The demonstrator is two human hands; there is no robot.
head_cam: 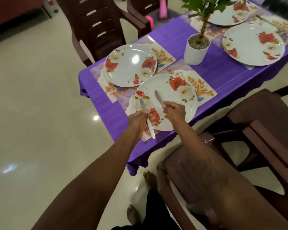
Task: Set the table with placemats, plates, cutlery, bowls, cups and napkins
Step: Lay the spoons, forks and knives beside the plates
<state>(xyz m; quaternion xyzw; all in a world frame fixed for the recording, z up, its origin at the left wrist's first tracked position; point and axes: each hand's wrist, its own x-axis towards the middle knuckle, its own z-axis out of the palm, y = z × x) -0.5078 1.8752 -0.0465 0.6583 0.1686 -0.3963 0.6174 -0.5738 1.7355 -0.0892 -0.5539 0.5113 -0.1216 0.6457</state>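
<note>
Far left: pale glossy floor (40, 97), and a dark far chair (96, 25) at the table's left end. Purple cloth (226, 77) over the table, running from lower centre up to the right edge.

On the cloth's left end, a floral left mat (165, 55) under the left plate (130, 63), white with red roses. Perhaps a second rim just beneath it; cannot tell.

Just right and nearer, the near plate (171, 98) on the near mat (203, 87). Rims of the two plates touching or overlapping; cannot tell which.

Over the near plate's left edge, left hand (138, 120), fingers curled and clamped on the middle of the left knife (150, 128). Blade pointing away, handle end sticking out toward the body past the plate's rim.

Beside it but apart, right hand (174, 110) over the plate, fingers closed round the handle of the right knife (158, 97). Blade tilted up and leftward above the plate. Neither knife laid down yet.

Beyond the near mat, a white pot (196, 52) holding a leafy plant, upright on the cloth. Further right, the right plate (253, 44) on its own mat. Behind that, the far plate (229, 14), partly hidden by leaves.

Lower right, the near chair (239, 146) close to the table edge, with the right forearm crossing above it.
</note>
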